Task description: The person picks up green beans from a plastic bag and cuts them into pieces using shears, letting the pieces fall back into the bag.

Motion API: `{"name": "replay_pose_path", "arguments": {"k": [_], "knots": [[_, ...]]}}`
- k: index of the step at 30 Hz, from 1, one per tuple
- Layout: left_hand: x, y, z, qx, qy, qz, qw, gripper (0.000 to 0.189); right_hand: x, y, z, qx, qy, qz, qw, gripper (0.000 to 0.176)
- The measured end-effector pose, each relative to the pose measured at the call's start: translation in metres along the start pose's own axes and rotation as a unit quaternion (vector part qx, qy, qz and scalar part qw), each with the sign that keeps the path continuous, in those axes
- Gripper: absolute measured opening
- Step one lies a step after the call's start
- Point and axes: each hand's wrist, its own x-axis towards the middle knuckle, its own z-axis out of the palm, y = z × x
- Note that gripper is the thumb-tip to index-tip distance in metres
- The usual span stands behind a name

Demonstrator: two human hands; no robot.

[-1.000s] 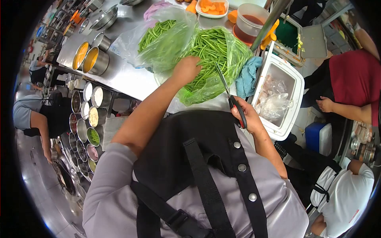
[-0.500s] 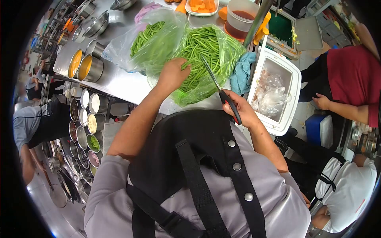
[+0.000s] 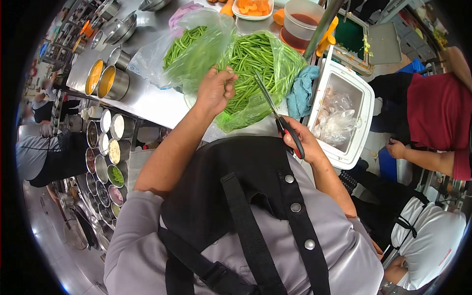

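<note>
Near, at tabletop (image 3: 147,101) edge: right hand (image 3: 302,142), grip closed through handles of scissors (image 3: 273,105); blades look almost shut, tips aimed far-left. Beyond: left hand (image 3: 215,90), grip curled on few green beans (image 3: 255,59) at mouth of plastic bag (image 3: 250,115), mid-tabletop. Risk: tips close to left fingers, so a nick is likely if cut is rushed. Blades may also snag bag and spill beans.

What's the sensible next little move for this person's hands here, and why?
Probably bring the scissors in to the green beans that the left hand grips, then snip. The right hand holds the scissors with the blades aimed at that bunch but apart from it, over the open bag.
</note>
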Motion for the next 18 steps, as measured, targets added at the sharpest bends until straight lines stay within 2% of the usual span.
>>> {"name": "replay_pose_path", "arguments": {"k": [4,6,10,12,18], "knots": [[-0.002,-0.007,0.001,0.024,-0.014,-0.01,1.0,0.027,0.001,-0.009,0.003,0.012,-0.011,-0.028,0.999,0.071],[-0.003,-0.008,0.001,0.038,-0.012,-0.008,0.999,0.029,0.001,-0.016,0.004,-0.006,-0.005,0.028,1.0,0.089],[-0.003,-0.005,0.002,0.06,-0.033,-0.015,0.998,0.031,0.004,-0.017,0.003,0.001,-0.008,0.029,1.0,0.089],[-0.004,-0.003,0.002,0.074,-0.045,-0.022,0.996,0.034,0.005,-0.014,0.003,0.011,-0.015,-0.009,1.0,0.074],[-0.004,0.001,0.0,0.07,-0.041,-0.038,0.996,0.028,0.005,-0.011,0.0,0.01,-0.015,-0.01,1.0,0.073]]}}
